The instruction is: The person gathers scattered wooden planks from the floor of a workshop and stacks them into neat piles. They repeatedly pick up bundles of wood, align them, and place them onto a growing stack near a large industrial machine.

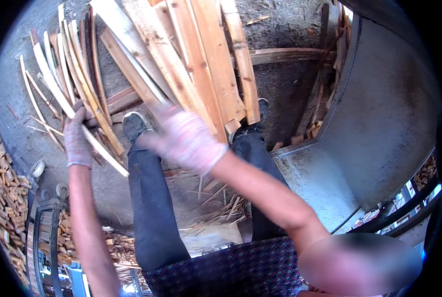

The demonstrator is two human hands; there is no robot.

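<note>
My left hand [77, 141], in a pale knit glove, is closed round a thin, pale wood strip [104, 151] that bows down toward my left knee. Beside it on the ground lies a loose bunch of narrow strips [77, 64], some with bark-brown edges. My right hand [188, 136], gloved alike and blurred by motion, reaches across above my legs. Its thumb stands apart from the fingers, and nothing shows between them. The fingertips are close to the near end of a board [136, 74] in a fan of wider planks [213, 64].
The planks rest over a crosswise timber [290, 55] in front of my shoes. A large grey metal panel [379, 104] rises on the right. Stacked wood pieces [5, 198] stand at far left, near a metal frame [55, 237]. Splinters [226, 208] litter the ground between my legs.
</note>
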